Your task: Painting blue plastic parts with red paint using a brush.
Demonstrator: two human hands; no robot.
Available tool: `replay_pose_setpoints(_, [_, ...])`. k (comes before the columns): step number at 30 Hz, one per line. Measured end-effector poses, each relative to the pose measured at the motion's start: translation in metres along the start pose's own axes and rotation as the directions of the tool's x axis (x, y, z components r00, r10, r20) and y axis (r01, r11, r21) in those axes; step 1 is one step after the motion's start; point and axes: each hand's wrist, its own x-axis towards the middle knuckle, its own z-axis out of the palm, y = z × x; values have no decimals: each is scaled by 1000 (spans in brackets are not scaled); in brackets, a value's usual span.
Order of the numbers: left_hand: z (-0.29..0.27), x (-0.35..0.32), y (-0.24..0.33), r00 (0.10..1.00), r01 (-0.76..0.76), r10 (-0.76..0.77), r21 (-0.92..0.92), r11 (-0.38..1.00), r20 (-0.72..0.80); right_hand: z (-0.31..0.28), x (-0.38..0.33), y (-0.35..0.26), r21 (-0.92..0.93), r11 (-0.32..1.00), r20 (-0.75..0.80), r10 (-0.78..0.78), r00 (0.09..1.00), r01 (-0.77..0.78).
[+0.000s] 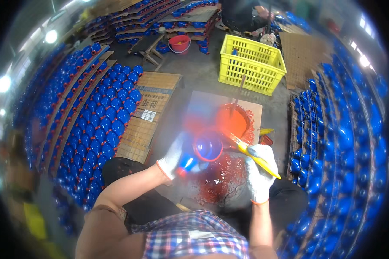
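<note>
White gloves cover both hands. The left hand (172, 157) has its fingers wrapped about the near side of a blue, hollow part (208, 146), grasping it in front of the person's body, with its round, red-rimmed opening facing up toward the head. The right hand (258, 178) has its fingers closed on a yellow-handled brush (242, 146), whose head points up and left, just beside the red rim; blur there makes it impossible to tell whether the two touch. Beyond the part, a tub of orange-red paint (234, 123) sits on a pale board (199, 102), a stick (242, 86) leaning up out of it. Glossy dark-red paint (216, 181) is spread below and nearer the person. Farther off, a yellow plastic crate (253, 63) and a red bucket (177, 48) stand on the grey floor (190, 75). Blue pieces with red ends (110, 103) lie in close rows on the left, and layered stacks of blue pieces (348, 134) rise on the right.
</note>
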Motion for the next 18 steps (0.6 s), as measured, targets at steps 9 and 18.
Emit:
replay_pose_setpoints(9, [-46,17,39,999,9,-2,-133,991,48,28,3,-5,-88,991,110,-87,990,97])
replay_pose_setpoints(18, [-27,-17,89,960,-269,273,-58,961,66,35,14,-1,-335,916,101,-198,975,221])
